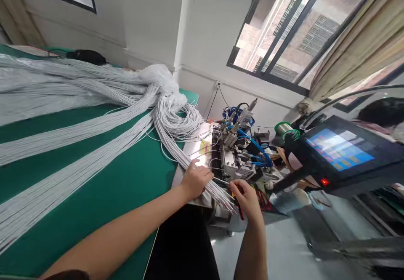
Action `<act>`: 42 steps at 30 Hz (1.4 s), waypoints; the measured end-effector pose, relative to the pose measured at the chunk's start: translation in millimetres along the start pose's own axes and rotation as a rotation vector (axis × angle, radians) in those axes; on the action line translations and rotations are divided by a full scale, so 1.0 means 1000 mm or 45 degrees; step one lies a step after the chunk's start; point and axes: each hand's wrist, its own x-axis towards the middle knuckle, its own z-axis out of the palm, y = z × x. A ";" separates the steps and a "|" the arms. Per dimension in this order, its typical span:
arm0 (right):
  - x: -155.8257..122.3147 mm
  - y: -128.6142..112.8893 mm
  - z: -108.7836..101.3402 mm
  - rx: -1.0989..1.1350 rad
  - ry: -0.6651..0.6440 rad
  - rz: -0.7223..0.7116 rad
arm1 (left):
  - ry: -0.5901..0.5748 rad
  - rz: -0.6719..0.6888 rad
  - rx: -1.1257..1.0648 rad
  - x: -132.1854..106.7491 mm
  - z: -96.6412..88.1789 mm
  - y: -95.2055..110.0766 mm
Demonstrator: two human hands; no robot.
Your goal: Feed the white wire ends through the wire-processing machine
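A thick bundle of thin white cables [172,143] runs off the green table toward me, its loose ends [225,200] fanned out between my hands. My left hand [197,181] is closed over this bundle near its ends, thumb on top. Just to the right, my right hand [246,196] pinches the end of a single white cable [220,180] that stretches across from my left fingers. Below the right palm shows a small red and black object, mostly hidden; I cannot make out what it is. Directly beyond both hands stands a metal machine [232,145] with blue air hoses.
More cable bundles [78,132] lie along the green table [139,183], partly under clear plastic [160,78]. A touchscreen panel [341,149] juts in at right, near a spool of wire [284,129]. At the far right, another person's head is partly visible.
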 end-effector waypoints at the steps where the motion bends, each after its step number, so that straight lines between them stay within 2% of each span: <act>1: 0.001 0.000 0.001 0.022 0.014 0.006 | -0.009 0.021 0.004 0.000 0.000 0.000; 8: 0.008 -0.004 0.013 0.374 0.042 -0.008 | -0.059 0.255 -0.025 0.004 -0.002 -0.004; 14: 0.008 -0.006 0.025 0.601 0.034 0.011 | -0.119 0.294 -0.032 0.004 0.001 -0.008; 17: 0.007 -0.001 0.026 0.545 0.071 0.056 | -0.150 0.259 -0.039 0.003 0.002 -0.007; 21: 0.004 0.007 0.025 0.437 0.234 0.110 | -0.172 0.225 -0.058 0.003 0.003 -0.007; 25: 0.001 0.011 0.029 0.471 0.331 0.114 | -0.171 0.220 -0.062 0.003 0.005 -0.008; 29: -0.002 0.009 0.032 0.537 0.307 0.120 | -0.192 0.206 -0.067 0.002 0.007 -0.008; 35: -0.004 0.002 0.022 0.524 0.101 0.128 | -0.262 0.176 -0.075 0.001 0.010 -0.007; 42: -0.001 0.012 0.020 0.230 0.195 0.165 | -0.295 0.153 -0.074 0.005 0.005 -0.005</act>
